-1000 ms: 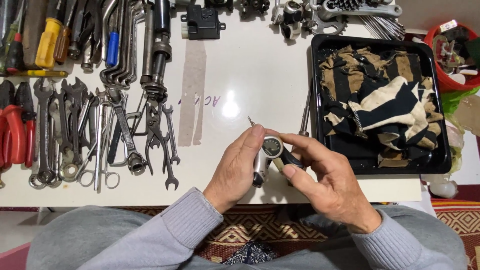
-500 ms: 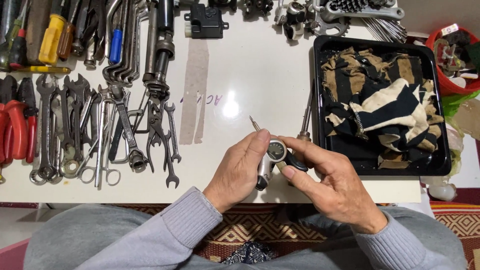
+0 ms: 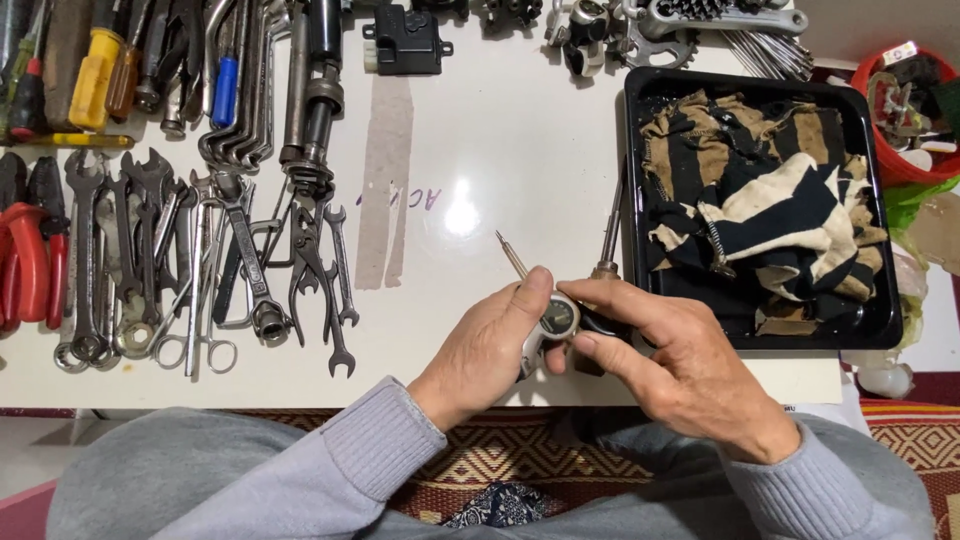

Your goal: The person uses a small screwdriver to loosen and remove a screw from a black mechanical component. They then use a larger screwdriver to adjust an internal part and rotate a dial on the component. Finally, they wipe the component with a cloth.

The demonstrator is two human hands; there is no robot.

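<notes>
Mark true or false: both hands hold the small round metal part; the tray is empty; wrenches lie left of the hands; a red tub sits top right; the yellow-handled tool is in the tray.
1. Both hands, left hand and right hand, hold the round metal part. True.
2. The black tray is empty. False: a striped rag lies in it.
3. Wrenches lie left of the hands. True.
4. A red tub sits top right. True.
5. The yellow-handled tool is in the tray. False: it lies top left on the table.

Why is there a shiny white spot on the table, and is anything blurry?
Head view: the white spot is lamp glare on the glossy table; left hand, right hand and the small round part look sharp, edges bend slightly.
</notes>
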